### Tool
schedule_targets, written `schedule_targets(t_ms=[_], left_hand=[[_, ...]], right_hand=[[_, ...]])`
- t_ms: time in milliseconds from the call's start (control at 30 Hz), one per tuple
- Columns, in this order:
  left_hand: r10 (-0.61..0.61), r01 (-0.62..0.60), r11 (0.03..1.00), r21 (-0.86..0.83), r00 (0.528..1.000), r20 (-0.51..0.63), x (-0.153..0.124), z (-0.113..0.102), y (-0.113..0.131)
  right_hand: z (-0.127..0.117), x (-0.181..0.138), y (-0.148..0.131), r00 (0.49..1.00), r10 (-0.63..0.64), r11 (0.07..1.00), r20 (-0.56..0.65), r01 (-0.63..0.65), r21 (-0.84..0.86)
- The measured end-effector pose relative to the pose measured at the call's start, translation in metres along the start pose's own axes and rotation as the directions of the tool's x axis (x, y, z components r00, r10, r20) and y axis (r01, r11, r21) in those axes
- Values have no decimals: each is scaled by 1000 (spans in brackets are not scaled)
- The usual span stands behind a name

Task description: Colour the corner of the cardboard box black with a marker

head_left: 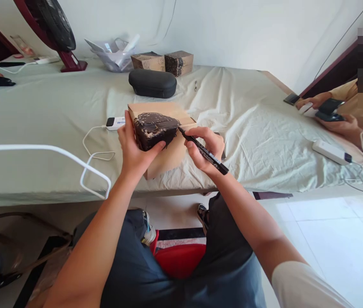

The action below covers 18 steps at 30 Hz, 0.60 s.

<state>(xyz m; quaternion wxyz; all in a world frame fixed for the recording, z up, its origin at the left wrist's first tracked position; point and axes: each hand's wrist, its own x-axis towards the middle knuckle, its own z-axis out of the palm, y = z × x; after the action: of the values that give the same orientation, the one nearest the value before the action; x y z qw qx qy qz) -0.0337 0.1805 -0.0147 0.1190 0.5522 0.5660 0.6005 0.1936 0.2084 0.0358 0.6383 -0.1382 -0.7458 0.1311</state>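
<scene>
My left hand [136, 145] grips a cardboard box [154, 107] at its left corner, fingers behind and thumb across the front. Black scribbles cover much of the box's near faces. In my right hand [207, 147] is a black marker pen [204, 153], held between thumb and fingers. Its tip meets or nearly meets the right edge of the blackened area. Below the box lies a brown cardboard piece [165, 164]. A dark object behind my right hand is mostly hidden.
Beyond the box sit a black case [152, 84], two scribbled cardboard boxes [149, 62], a plastic basket [112, 59] and a fan [69, 60]. White cables and a white power bank [114, 123] lie left. A person's hands [341, 122] hold a device at right; another person's hand is far left.
</scene>
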Motion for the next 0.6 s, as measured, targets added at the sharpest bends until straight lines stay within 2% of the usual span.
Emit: schedule_targets(t_ms=[100, 233, 267, 333, 467, 600], left_hand=[[122, -113, 982, 154, 991, -48, -5, -1, 14], [244, -263, 957, 118, 957, 155, -8, -7, 36], [251, -276, 955, 105, 946, 204, -8, -9, 40], [239, -271, 955, 122, 943, 231, -10, -10, 46], [212, -228, 941, 251, 973, 87, -16, -3, 51], [148, -140, 950, 279, 989, -8, -22, 7, 54]], right_hand=[[1, 1, 0, 995, -101, 994, 6, 100, 30], [4, -1, -1, 980, -191, 980, 58, 187, 68], [5, -1, -2, 977, -203, 978, 63, 199, 65], [5, -2, -5, 976, -211, 976, 58, 207, 61], [5, -1, -12, 975, -217, 973, 54, 211, 96], [7, 1, -16, 963, -251, 967, 98, 253, -9]])
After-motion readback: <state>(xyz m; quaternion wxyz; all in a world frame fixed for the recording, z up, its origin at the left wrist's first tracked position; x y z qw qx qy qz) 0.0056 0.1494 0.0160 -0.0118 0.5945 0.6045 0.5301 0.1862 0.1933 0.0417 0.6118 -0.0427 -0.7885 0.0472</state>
